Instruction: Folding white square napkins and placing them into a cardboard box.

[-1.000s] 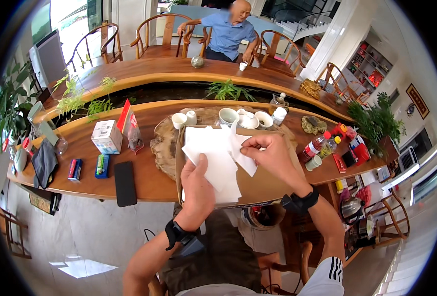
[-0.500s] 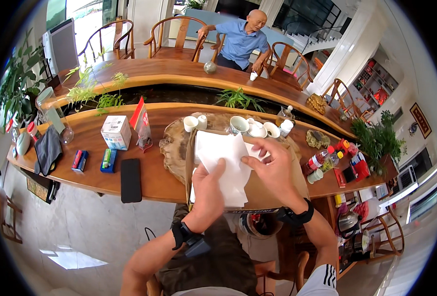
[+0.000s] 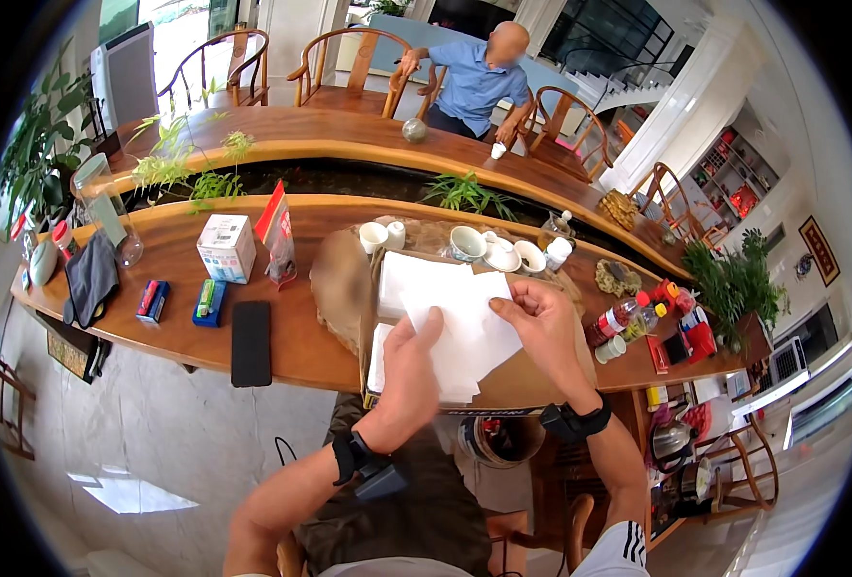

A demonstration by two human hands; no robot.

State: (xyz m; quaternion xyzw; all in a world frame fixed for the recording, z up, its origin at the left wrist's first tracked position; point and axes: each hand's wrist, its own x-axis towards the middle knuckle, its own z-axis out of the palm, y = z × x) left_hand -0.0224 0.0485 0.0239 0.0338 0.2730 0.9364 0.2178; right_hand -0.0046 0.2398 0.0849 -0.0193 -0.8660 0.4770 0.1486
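Observation:
Both my hands hold a white paper sheet (image 3: 466, 322) over an open cardboard box (image 3: 532, 387) at the table's near edge. My left hand (image 3: 409, 370) grips the sheet's left side, thumb on top and fingers partly hidden beneath. My right hand (image 3: 545, 332) pinches its right edge between thumb and fingers. More white paper (image 3: 409, 274) lies in the box, under and left of the held sheet. How many sheets overlap in my hands, I cannot tell.
Cups (image 3: 372, 237) and a gaiwan (image 3: 503, 254) stand behind the box. Leftward lie a black phone (image 3: 251, 343), a blue box (image 3: 210, 302) and a white carton (image 3: 226, 248). Bottles (image 3: 618, 320) stand at right. A person (image 3: 479, 82) sits across the wooden table (image 3: 320, 135).
My right hand has moved slightly right and down, drawing the sheet's upper right corner along. The sheet is spread wider to the right. My left hand has barely shifted.

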